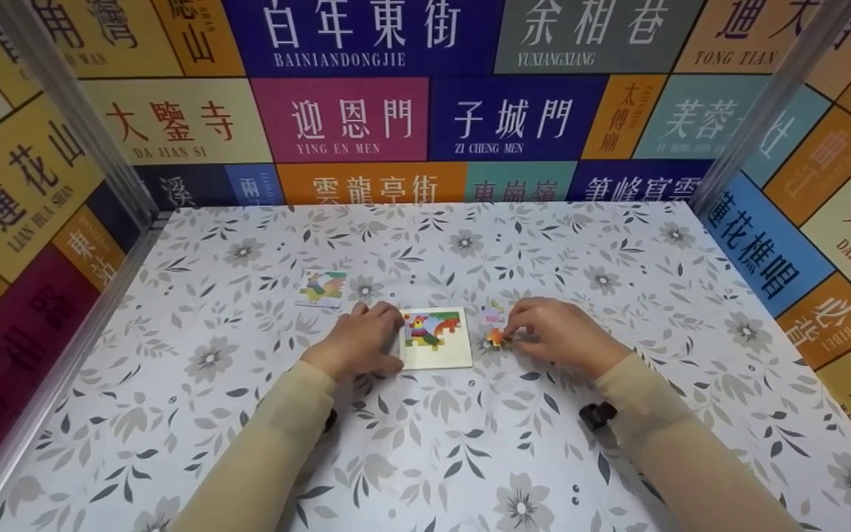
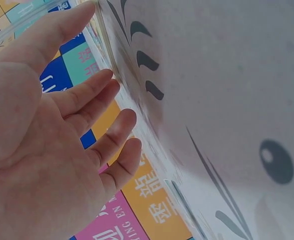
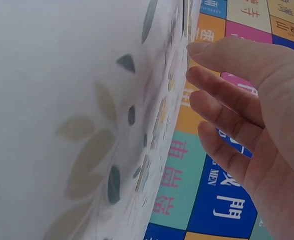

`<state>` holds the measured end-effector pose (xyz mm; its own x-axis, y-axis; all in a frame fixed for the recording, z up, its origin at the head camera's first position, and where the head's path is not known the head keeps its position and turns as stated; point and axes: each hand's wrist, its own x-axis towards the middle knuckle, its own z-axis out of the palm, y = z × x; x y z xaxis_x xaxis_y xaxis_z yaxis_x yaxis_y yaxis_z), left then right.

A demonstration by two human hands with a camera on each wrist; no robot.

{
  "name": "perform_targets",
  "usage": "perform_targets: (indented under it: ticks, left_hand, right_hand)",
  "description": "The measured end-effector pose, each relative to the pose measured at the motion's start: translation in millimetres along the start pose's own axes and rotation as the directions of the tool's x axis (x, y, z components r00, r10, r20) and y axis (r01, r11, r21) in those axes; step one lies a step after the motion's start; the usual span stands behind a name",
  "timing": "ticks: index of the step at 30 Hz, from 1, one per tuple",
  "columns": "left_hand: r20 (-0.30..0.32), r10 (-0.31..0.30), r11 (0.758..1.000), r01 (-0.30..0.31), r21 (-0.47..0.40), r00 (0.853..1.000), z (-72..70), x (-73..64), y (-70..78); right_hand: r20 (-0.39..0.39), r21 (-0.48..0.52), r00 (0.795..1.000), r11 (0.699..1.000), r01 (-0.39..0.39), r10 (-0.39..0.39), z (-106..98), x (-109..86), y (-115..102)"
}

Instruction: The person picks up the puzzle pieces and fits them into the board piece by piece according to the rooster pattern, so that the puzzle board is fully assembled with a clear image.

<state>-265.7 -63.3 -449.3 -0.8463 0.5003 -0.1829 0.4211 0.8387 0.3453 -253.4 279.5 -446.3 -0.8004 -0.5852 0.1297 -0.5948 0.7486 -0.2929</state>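
A small pale puzzle board [image 1: 436, 358] lies on the table, partly filled with a colourful rooster picture. My left hand [image 1: 363, 340] is at the board's left side, thumb by the lower corner and fingertips near the upper edge. In the left wrist view its fingers [image 2: 119, 127] are spread and gently bent. My right hand [image 1: 555, 332] is lowered to the right of the board, fingertips beside an orange puzzle piece [image 1: 496, 338] on the table. The right wrist view shows relaxed fingers [image 3: 209, 107] with no piece visible between them.
A pink and purple puzzle piece [image 1: 494, 312] lies just beyond the orange one. To the upper left is a picture card [image 1: 320, 288] showing a similar rooster. Printed panels [image 1: 340, 118] surround the floral tabletop [image 1: 433, 251] at the back and sides.
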Motion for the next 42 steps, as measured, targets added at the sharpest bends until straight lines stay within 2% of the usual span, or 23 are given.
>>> perform_targets:
  ticks: [10,15,27,37,42]
  left_hand:
    - [-0.011,0.032,0.999,-0.031,0.043,0.999,-0.6,2.4,1.1]
    - [-0.005,0.028,0.999,-0.027,0.044,1.000,0.0,1.7,1.6]
    - [0.007,0.004,1.000,-0.004,0.029,1.000,3.9,0.6,0.9]
    - [0.001,-0.004,1.000,0.004,0.007,1.000,2.9,-0.3,-2.1]
    - [0.006,-0.003,1.000,0.003,-0.001,1.000,1.1,1.0,-1.2]
  right_hand:
    - [-0.001,0.035,1.000,0.999,0.011,-0.011,5,16.9,-17]
    - [0.017,0.034,1.000,0.999,0.013,-0.013,9,24.3,-24]
    - [0.065,0.048,0.998,0.999,0.011,-0.014,21,39.4,-32]
    - [0.056,0.032,0.997,0.998,0.046,-0.047,23,47.2,-35]
    - [0.056,0.049,0.998,0.998,0.033,-0.036,24,46.0,-33]
